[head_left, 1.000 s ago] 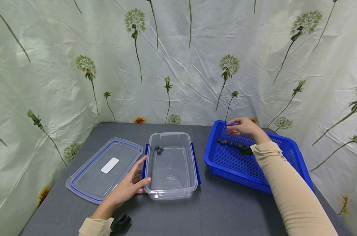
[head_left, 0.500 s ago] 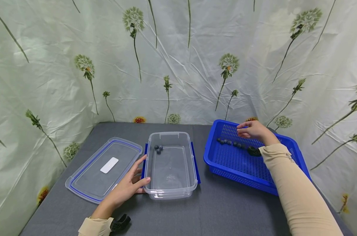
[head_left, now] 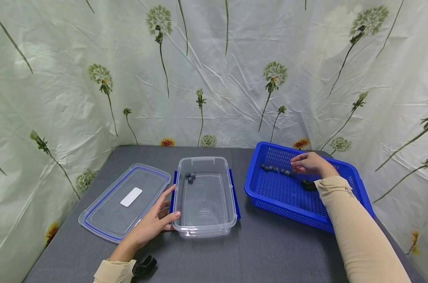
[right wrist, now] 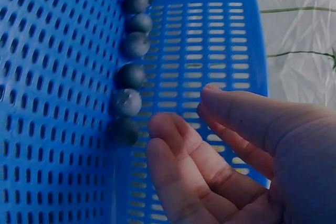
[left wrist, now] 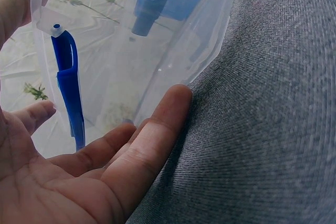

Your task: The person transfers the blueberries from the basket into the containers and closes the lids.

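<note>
A clear plastic box (head_left: 204,196) with blue side clips stands mid-table, with a few dark blueberries (head_left: 190,177) in its far left corner. My left hand (head_left: 156,222) rests open against its near left corner (left wrist: 173,72), fingers straight. A blue perforated basket (head_left: 270,196) sits to the right, holding a row of several blueberries (head_left: 275,169) along its far wall (right wrist: 131,77). My right hand (head_left: 307,163) hovers inside the basket at the right end of that row, fingers loosely bent (right wrist: 173,156) and holding nothing.
The box's clear lid (head_left: 123,201) with a blue seal lies flat to the left of the box. A dark object (head_left: 307,184) lies in the basket by my right wrist. The grey table (head_left: 263,251) is walled on three sides by a flower-printed sheet (head_left: 214,78).
My right hand has moved to the right and lowered into the basket toward the blueberry row. The left hand has stayed at the box corner.
</note>
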`<state>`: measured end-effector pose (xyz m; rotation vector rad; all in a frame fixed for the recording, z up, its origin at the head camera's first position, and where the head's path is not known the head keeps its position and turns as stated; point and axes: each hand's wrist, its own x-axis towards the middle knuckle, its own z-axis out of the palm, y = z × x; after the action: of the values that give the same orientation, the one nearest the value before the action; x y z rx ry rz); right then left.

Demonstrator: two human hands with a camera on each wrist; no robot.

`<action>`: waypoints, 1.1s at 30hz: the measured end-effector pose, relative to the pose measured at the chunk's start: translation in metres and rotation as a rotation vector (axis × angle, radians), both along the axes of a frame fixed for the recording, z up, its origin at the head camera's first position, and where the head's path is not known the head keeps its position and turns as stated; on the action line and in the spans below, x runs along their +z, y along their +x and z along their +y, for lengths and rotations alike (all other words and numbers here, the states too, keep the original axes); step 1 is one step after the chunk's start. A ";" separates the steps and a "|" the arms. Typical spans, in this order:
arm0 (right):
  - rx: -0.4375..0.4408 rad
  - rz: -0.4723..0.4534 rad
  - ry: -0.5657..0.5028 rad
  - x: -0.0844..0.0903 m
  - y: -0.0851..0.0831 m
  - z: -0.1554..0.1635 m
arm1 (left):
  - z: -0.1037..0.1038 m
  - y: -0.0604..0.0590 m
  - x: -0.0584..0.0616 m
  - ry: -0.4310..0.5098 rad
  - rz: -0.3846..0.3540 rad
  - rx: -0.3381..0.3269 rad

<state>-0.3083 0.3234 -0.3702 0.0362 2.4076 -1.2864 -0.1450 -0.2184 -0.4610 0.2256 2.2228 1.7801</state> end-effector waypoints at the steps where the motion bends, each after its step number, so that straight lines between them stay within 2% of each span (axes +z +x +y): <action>1: 0.006 -0.010 0.005 -0.001 0.000 0.001 | 0.000 0.000 0.000 -0.002 0.000 0.000; 12: 0.003 -0.124 0.040 -0.006 0.008 0.001 | -0.001 -0.001 -0.001 -0.002 0.003 0.000; 17: 0.015 -0.126 0.055 -0.008 0.011 0.001 | -0.001 -0.002 -0.001 -0.006 0.000 0.005; 24: 0.015 -0.144 -0.004 -0.015 0.009 0.002 | -0.001 -0.001 -0.001 0.007 -0.001 -0.002; 33: -0.014 -0.120 0.034 -0.020 0.010 0.001 | 0.000 -0.001 0.000 -0.005 0.001 0.006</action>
<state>-0.2980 0.3245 -0.3898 0.1363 2.3312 -1.2136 -0.1457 -0.2188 -0.4610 0.2188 2.2310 1.7770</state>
